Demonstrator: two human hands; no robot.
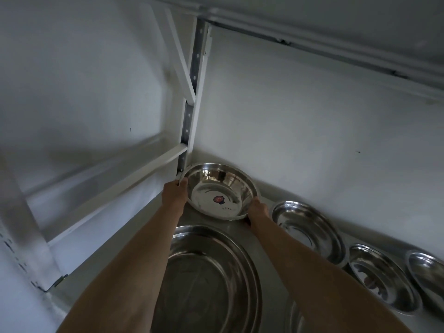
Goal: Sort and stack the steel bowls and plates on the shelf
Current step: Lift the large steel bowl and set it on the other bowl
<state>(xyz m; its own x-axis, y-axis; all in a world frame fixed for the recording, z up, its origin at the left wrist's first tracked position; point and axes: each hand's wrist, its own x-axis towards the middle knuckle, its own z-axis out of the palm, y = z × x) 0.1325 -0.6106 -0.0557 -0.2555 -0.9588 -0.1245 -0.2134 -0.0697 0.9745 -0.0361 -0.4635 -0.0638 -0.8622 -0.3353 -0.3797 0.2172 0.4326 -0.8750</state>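
Observation:
A steel bowl (219, 192) with a red sticker inside sits in the far left corner of the shelf (269, 233), next to the white upright post. My left hand (174, 194) grips its left rim and my right hand (257, 211) grips its near right rim. Nearer to me lies a stack of large steel plates (206, 282). Along the back wall to the right stand three more steel bowls: one (310, 230) close to my right hand, another (382, 277) further right, and a third (430, 277) cut off by the frame edge.
The white shelf frame post (192, 97) and its crossbars (115, 191) stand at the left. White walls close the back and left sides. An upper shelf (336, 27) hangs overhead. Another steel rim (294, 318) shows at the bottom edge between my arms.

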